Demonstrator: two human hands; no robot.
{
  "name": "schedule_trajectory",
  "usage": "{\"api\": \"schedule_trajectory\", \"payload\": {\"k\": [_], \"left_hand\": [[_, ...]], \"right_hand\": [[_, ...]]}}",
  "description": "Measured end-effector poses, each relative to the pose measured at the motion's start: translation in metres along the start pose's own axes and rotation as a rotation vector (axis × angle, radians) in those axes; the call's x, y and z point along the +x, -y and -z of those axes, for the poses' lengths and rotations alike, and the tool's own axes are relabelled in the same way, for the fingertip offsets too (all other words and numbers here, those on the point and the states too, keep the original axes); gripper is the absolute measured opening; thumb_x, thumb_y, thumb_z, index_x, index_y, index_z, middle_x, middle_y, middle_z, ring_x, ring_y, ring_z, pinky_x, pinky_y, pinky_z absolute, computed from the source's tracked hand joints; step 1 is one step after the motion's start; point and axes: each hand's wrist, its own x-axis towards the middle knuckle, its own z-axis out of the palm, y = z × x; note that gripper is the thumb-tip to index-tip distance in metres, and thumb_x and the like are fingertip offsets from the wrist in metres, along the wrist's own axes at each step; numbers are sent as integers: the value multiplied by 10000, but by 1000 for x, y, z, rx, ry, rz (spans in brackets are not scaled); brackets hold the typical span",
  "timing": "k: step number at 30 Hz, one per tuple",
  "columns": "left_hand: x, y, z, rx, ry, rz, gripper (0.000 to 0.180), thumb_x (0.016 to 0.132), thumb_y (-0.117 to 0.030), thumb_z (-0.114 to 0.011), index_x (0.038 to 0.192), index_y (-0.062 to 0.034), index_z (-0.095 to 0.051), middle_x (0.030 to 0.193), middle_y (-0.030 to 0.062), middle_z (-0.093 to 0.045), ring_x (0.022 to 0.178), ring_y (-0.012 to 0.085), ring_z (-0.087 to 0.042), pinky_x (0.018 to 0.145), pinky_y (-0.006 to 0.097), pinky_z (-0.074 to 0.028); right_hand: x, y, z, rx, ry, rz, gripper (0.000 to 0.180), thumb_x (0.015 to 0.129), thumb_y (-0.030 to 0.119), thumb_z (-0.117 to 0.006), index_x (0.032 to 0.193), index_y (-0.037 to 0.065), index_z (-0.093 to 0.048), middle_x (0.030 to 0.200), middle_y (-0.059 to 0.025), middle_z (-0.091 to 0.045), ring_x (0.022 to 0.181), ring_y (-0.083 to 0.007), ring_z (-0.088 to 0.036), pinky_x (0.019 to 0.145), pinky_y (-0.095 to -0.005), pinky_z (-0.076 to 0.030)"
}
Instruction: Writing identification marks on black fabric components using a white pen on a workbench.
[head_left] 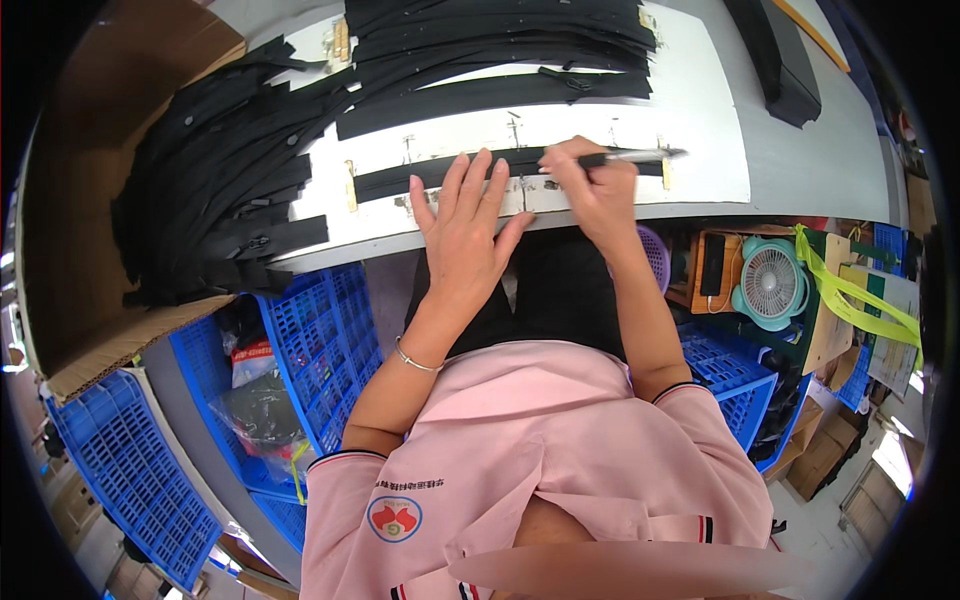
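Observation:
A black zipper strip [385,184] lies lengthwise along the near edge of a white board [700,110], between yellowish tabs at both ends. My left hand [460,235] rests on the strip and board, fingers spread and straight. Closed around a black and silver pen [640,155] is my right hand [603,200], its fingertips at the strip's middle. The pen's silver end sticks out to the right and is blurred; whether its other end touches the strip is hidden by my fingers. Short dark marks [514,128] show on the board just beyond the strip.
More black zipper strips [490,45] lie in rows across the board's far side. A tangled heap of strips [210,150] spills over a cardboard box [75,190] at left. Below the table edge are blue crates [325,350], a green fan [772,283] and a phone [713,265].

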Motion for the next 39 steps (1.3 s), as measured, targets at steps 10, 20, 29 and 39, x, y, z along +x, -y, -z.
{"api": "schedule_trajectory", "payload": {"k": [10,20,29,39], "left_hand": [[0,-4,-1,11,-9,9,561,887,-350,-792,1357,-74,-656,1462,102,-573,1407,302,-469,1208,633,-132],[61,-58,-41,-336,-139,-92,184,877,-127,-768,1050,-64,-766,1190,75,-701,1214,280,-591,1187,563,-266],[71,-62,-65,-321,-98,-77,118,844,-128,-789,957,-96,-772,1144,26,-719,1145,233,-617,1170,500,-307],[71,-63,-65,-319,-116,-74,128,829,-117,-797,949,-103,-758,1139,22,-715,1141,231,-615,1164,500,-309]], "right_hand": [[2,-30,76,-95,-133,-286,171,1012,160,-640,955,9,-697,750,-22,-669,683,-73,-574,647,-243,-463],[1,-36,74,-36,-94,-224,204,1001,133,-659,897,-41,-684,765,-34,-668,673,-77,-584,626,-251,-457],[0,-35,71,-190,-73,-124,204,985,107,-663,887,-72,-672,833,-60,-694,663,-118,-613,623,-285,-476],[-5,-47,76,-122,-41,-115,198,938,139,-685,809,-11,-667,634,-73,-614,550,-141,-569,548,-305,-447]]}}
